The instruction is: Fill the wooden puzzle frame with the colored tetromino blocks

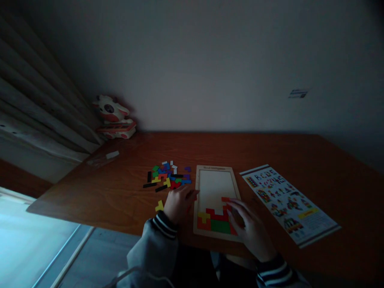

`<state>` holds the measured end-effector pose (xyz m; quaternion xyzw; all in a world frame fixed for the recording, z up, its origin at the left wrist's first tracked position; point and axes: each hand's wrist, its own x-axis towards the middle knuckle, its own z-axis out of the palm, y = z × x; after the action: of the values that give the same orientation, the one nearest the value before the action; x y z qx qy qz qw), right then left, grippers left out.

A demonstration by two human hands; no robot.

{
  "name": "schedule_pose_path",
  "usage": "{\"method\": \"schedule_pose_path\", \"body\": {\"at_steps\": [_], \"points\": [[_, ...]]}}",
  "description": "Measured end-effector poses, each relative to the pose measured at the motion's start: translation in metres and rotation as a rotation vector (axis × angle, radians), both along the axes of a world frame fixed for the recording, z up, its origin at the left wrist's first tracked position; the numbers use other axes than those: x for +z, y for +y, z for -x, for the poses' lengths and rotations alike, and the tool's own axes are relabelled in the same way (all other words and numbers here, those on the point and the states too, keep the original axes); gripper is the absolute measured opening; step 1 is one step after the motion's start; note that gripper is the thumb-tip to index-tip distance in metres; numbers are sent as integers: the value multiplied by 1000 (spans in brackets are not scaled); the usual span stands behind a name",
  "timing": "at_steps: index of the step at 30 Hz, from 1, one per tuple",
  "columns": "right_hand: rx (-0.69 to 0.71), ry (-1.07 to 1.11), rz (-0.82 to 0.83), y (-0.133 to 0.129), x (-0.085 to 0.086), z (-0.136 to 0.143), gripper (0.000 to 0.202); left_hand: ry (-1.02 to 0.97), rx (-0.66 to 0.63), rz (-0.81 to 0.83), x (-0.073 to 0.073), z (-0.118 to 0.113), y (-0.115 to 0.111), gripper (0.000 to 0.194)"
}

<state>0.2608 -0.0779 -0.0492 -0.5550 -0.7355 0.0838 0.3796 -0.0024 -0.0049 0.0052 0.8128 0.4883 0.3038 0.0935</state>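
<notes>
A wooden puzzle tray (pixel 196 206) lies in front of me, its lower part filled with red, orange, yellow and green pieces. My right hand (pixel 247 224) reaches over the tray's right edge, its fingers pinching an orange-red piece (pixel 225 199) above the filled rows. Just left of the tray is my left hand (pixel 179 203), fingers curled around a red piece (pixel 195 197) that shows only in part. Colourful loose pieces (pixel 168 176) form a pile beyond my left hand. One yellow piece (pixel 159 206) rests beside my left wrist.
A printed pattern sheet (pixel 289 204) lies right of the tray on the brown table (pixel 255 150). At the back left stands a cow-shaped toy (pixel 115 118), near a curtain (pixel 39 92). A small white item (pixel 112 155) lies near the table's left side.
</notes>
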Motion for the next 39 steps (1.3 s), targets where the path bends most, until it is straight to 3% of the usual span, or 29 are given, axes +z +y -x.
{"method": "schedule_pose_path", "body": {"at_steps": [6, 13, 17, 21, 28, 39], "points": [[-3, -5, -26, 1, 1, 1, 26, 196, -145, -269, -13, -36, 19, 30], [-3, -17, -22, 1, 1, 1, 27, 265, -237, -296, -31, -51, 21, 26], [-8, -19, -18, 1, 0, 2, 28, 199, -326, -191, -25, -49, 13, 30], [13, -17, -19, 1, 0, 2, 27, 67, -389, -79, -11, -30, 3, 26], [45, -41, -22, 0, 3, 2, 25, 157, -460, 18, -7, 6, -12, 28], [66, -181, 3, 2, 5, 1, 31, 210, -466, 59, 5, -14, -17, 36]]}}
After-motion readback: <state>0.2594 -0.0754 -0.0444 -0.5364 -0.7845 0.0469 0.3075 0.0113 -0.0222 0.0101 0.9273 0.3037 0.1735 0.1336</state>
